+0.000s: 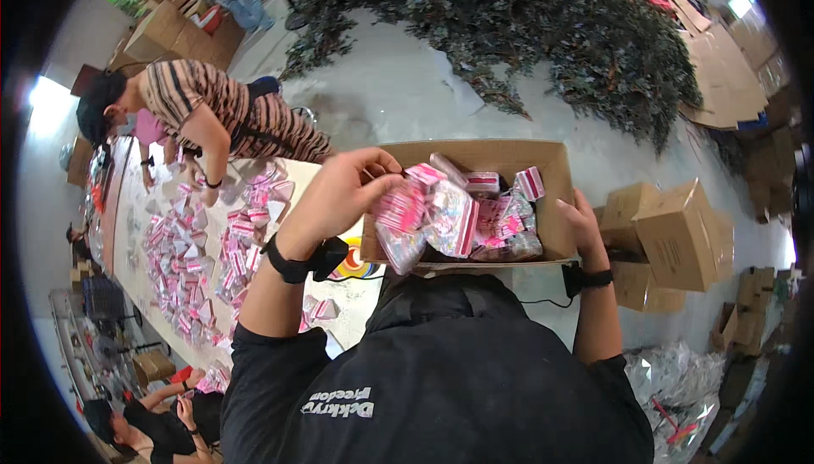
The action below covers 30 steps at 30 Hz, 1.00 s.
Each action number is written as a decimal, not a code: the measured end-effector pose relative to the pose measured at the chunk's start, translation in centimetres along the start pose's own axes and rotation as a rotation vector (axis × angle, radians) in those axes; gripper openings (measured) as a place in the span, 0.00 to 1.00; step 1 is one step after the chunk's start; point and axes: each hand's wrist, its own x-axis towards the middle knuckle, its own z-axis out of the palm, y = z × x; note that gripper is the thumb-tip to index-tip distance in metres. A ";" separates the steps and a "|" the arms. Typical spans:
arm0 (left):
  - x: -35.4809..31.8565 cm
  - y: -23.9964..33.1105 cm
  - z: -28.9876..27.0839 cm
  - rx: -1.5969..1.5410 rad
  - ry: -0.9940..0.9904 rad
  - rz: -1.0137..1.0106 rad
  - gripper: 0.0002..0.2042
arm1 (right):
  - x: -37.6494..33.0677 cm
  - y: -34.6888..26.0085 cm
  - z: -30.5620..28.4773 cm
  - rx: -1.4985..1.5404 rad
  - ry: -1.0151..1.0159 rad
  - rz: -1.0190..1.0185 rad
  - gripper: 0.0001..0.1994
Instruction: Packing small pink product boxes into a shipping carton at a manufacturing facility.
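Observation:
A cardboard box (543,163), its top open, is in front of my chest with several clear packets (509,218) inside, each with pink-and-white card. My left hand (360,184) reaches over the box's left side, fingers curled at a pink-and-white packet (400,208) that looks slightly blurred. That packet overlaps the left rim, and another packet (451,220) lies beside it. At the box's right wall, my right hand (582,222) grips the side; some of its fingers are hidden.
On my left a long pale table (153,294) bears heaps of similar packets (182,265). A person in a striped shirt (195,108) bends over it; another person (153,422) works at lower left. Cardboard boxes (678,239) stand to the right, green artificial foliage (526,23) beyond.

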 end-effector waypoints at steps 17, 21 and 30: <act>9.9 -20.4 14.7 0.967 -0.992 0.012 0.55 | -2.8 0.9 1.9 -0.175 0.109 -0.106 0.28; 5.1 -10.1 6.3 0.870 -0.118 0.168 0.47 | -2.4 2.0 -3.0 -0.424 0.200 -0.036 0.20; 0.6 -12.6 9.1 0.667 -0.189 -0.038 0.27 | -2.4 -5.6 -4.3 -0.939 -0.013 -0.147 0.16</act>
